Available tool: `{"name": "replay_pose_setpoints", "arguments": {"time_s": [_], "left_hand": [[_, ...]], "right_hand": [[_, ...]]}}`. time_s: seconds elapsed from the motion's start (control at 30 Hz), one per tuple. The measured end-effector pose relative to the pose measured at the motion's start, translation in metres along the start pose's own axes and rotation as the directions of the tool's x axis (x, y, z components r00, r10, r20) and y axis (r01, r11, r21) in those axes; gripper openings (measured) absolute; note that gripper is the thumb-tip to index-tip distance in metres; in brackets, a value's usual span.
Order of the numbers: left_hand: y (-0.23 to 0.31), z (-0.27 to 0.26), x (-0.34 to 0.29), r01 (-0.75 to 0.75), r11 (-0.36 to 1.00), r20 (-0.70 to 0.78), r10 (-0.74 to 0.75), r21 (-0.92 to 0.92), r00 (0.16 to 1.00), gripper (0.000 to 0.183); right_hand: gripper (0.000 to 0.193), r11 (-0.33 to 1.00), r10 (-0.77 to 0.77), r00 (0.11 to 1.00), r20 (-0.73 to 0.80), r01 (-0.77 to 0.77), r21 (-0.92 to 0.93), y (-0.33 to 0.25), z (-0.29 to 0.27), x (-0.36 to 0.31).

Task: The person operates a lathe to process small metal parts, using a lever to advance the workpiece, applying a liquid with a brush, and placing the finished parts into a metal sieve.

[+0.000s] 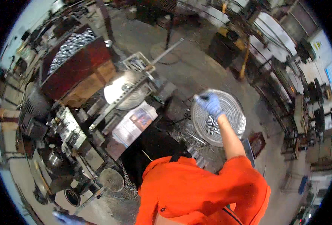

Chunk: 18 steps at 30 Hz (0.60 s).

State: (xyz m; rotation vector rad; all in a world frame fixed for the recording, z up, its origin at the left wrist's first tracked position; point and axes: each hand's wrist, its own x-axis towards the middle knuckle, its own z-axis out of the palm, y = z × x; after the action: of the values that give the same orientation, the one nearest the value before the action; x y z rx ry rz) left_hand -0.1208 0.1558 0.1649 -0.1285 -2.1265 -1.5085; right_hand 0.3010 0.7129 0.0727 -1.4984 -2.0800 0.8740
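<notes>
My right hand (209, 105), in a blue glove, is over a round ridged metal basket (232, 102) on my right. Its fingers are curled together, and a small pale spot shows at the fingertips; what they hold I cannot make out. Small shiny metal parts (212, 126) lie in the basket, beside and below the wrist. My left hand (66, 218), gloved in blue too, is low at the left edge of the view, below a black handwheel (72, 197) and near a metal bar (89, 201). Blur hides how its fingers are set.
Left of me stands a machine with a bright metal disc (115, 90) and a long perforated bar (117, 102) across it. Behind it is a dark red bin (78, 60) heaped with metal parts. A printed paper (135, 123) lies in front. Metal rods (194, 138) litter the floor.
</notes>
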Motion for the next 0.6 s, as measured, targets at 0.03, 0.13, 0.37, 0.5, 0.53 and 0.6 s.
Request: {"name": "replay_pose_setpoints", "arguments": {"time_s": [0.03, 0.13, 0.37, 0.5, 0.53, 0.6], "left_hand": [[-0.038, 0.008, -0.016, 0.023, 0.993, 0.117, -0.037, 0.119, 0.993, 0.04], [-0.119, 0.05, -0.082, -0.238, 0.917, 0.464, 0.067, 0.32, 0.883, 0.042], [-0.075, 0.063, -0.095, 0.135, 0.965, 0.651, -0.253, 0.226, 0.715, 0.042], [-0.072, 0.067, -0.095, 0.128, 0.954, 0.671, -0.282, 0.27, 0.686, 0.041], [-0.076, 0.068, -0.094, 0.086, 0.953, 0.668, -0.268, 0.292, 0.694, 0.041], [-0.08, 0.071, -0.092, 0.034, 0.949, 0.668, -0.246, 0.313, 0.702, 0.041]], "right_hand": [[0.048, 0.993, 0.015, 0.997, -0.075, -0.005, 0.122, 0.058, -0.007, 0.014], [0.039, 0.955, 0.292, 0.951, -0.1, -0.295, -0.016, 0.162, -0.026, 0.017], [0.048, 0.768, 0.37, 0.928, 0.048, -0.276, -0.577, 0.164, -0.014, -0.004], [0.055, 0.694, 0.327, 0.94, 0.093, -0.173, -0.699, 0.137, 0.0, 0.006], [0.057, 0.668, 0.323, 0.941, 0.101, -0.152, -0.728, 0.133, 0.0, 0.008], [0.06, 0.644, 0.449, 0.873, 0.192, -0.167, -0.747, 0.139, 0.003, 0.027]]}}
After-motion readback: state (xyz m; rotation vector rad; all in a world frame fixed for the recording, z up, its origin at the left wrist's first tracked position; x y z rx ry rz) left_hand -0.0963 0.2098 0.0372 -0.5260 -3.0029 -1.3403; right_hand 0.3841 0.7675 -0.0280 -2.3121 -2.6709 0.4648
